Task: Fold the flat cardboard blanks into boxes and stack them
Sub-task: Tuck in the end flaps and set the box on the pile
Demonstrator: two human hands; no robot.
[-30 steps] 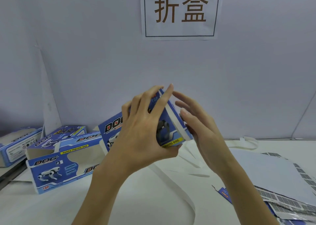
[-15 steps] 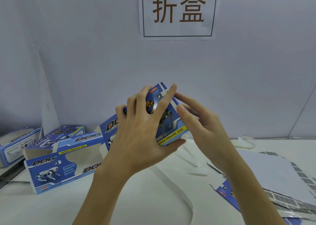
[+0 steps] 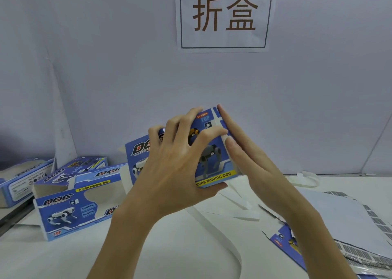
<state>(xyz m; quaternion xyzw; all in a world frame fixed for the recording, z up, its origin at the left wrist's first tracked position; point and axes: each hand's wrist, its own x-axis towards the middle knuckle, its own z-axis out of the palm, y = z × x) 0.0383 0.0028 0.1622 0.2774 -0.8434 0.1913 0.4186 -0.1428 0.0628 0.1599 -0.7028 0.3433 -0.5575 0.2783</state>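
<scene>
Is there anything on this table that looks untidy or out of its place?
Yes. Loose white paper strips curl across the white table, among the work. The folded blue cardboard boxes at left lie at mixed angles, not stacked. Nothing looks torn or spilled.

Glossy printed cardboard box (image 3: 212, 151), matt white paper sign (image 3: 224, 15), smooth white table (image 3: 169, 247).
</scene>
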